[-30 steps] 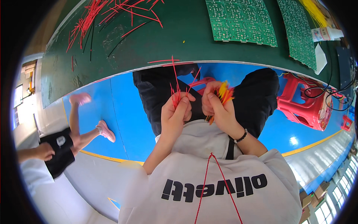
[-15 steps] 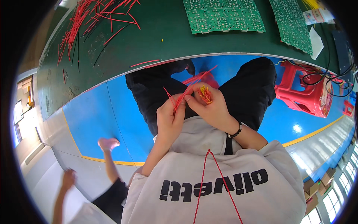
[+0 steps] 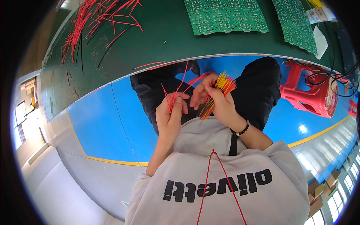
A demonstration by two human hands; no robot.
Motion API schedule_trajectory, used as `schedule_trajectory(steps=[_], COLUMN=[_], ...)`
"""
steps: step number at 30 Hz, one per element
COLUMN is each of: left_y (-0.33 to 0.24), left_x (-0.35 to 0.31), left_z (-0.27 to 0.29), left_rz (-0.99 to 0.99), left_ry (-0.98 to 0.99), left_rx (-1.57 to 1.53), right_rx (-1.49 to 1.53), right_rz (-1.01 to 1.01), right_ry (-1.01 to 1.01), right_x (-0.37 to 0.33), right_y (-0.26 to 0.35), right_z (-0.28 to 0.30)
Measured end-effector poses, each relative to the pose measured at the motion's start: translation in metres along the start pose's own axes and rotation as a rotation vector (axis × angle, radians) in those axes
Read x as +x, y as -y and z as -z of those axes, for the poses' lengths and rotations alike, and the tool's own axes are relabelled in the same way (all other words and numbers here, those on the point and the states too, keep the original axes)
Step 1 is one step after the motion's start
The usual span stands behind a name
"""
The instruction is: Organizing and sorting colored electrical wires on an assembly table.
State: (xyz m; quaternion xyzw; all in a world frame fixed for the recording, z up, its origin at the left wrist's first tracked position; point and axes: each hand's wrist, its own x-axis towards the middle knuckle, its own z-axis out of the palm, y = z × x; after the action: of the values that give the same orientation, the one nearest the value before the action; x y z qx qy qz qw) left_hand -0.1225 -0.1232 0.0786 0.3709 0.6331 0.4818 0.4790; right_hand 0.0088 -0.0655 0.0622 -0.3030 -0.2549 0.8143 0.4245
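Drawn apart since the earlier frame, the left hand (image 3: 169, 114) and right hand (image 3: 222, 102) no longer touch, and the right's bundle (image 3: 226, 84) of yellow-and-red wires has tipped to slant up-right. Red wires (image 3: 171, 100) pinched by the left fingers lie left of the right hand, whose thumb clamps the bundle while other fingers curl loosely, their long axes mostly toward the surface (image 3: 150, 47). Count 2 hands, 1 bundle, 2 green boards (image 3: 227, 17); overlapping wires defy counting.
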Motion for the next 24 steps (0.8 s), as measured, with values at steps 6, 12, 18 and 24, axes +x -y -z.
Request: schedule_trajectory(steps=[6, 12, 18, 24], left_y=[0.001, -0.001, -0.016, -0.073], left_x=[0.001, 0.001, -0.011, -0.004], left_z=[-0.002, -0.005, 0.005, 0.054], left_rz=[-0.014, -0.036, -0.124, -0.521], left_ry=[0.011, 0.067, 0.042, -0.209], left_rx=[0.023, 0.118, 0.207, 0.365], right_rx=[-0.016, -0.347, -0.371, -0.259], right_rz=[-0.149, 0.004, -0.015, -0.070], right_ry=[0.159, 0.033, 0.113, 0.103], right_x=[0.000, 0.001, -0.002, -0.003], right_y=[0.009, 0.018, 0.023, 0.006], right_z=[0.013, -0.003, -0.009, 0.009])
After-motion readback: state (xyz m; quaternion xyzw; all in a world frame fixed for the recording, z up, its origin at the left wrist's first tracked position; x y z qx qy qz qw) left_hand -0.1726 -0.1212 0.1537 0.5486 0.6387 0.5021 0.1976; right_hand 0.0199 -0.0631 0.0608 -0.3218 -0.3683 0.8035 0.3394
